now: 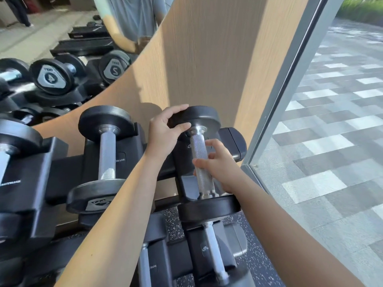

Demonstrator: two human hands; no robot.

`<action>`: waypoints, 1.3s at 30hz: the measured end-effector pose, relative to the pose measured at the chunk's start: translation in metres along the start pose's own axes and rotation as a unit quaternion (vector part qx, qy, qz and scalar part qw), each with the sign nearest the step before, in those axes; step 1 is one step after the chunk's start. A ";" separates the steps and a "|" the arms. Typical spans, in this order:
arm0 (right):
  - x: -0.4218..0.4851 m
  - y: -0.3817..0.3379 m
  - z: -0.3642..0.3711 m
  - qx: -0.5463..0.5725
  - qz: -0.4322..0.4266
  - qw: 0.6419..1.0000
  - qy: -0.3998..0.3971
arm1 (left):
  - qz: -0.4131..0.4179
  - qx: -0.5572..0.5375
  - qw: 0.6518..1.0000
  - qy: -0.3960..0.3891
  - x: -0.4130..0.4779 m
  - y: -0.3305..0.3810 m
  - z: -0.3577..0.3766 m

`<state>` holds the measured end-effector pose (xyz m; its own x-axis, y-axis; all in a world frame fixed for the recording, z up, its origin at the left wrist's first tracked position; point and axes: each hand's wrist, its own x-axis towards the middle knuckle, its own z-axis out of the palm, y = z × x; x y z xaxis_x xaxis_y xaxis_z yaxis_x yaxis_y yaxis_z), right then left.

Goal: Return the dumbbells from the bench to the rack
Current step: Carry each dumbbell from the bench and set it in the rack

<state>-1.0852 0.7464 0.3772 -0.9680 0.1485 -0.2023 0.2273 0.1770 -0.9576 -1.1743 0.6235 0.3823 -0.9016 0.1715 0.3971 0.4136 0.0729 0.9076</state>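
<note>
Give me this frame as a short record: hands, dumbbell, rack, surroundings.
left hand: gripping far head of end dumbbell
right hand: fingers loosely on the handle, not closed
end dumbbell: lying in the rightmost cradle of the rack, handle pointing away from the camera
neighbour dumbbell: racked to the left, untouched
lower tier: more dumbbells stored
mirror: upper left, reflects rack
window: right side
bench: not in view

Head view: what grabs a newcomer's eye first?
Two bare hands on the rightmost black-headed, steel-handled dumbbell at the black rack's top-right end: left hand gripping its far head, right hand loosely around the knurled handle. Upper left, a wall mirror reflects numbered dumbbells.
</note>
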 end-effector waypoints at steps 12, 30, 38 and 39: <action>0.049 -0.005 -0.015 0.011 -0.014 1.000 -0.015 | 0.016 0.008 1.000 0.008 0.044 -0.020 0.013; 0.071 -0.008 -0.030 -0.036 0.012 0.997 -0.062 | -0.081 0.076 0.994 0.000 0.035 -0.024 0.009; 0.023 0.013 -0.052 -0.015 -0.056 0.997 -0.057 | -0.086 0.055 0.994 -0.047 -0.067 0.015 0.004; 0.017 0.015 -0.053 0.007 -0.070 0.996 -0.052 | -0.088 0.047 0.994 -0.046 -0.075 0.018 0.007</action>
<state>-1.0930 0.8034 0.3703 -0.9960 0.0210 -0.0869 0.0892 0.1759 -0.9804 -1.0979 0.6189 0.3680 -0.9472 0.2376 0.2153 0.2646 0.2002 0.9434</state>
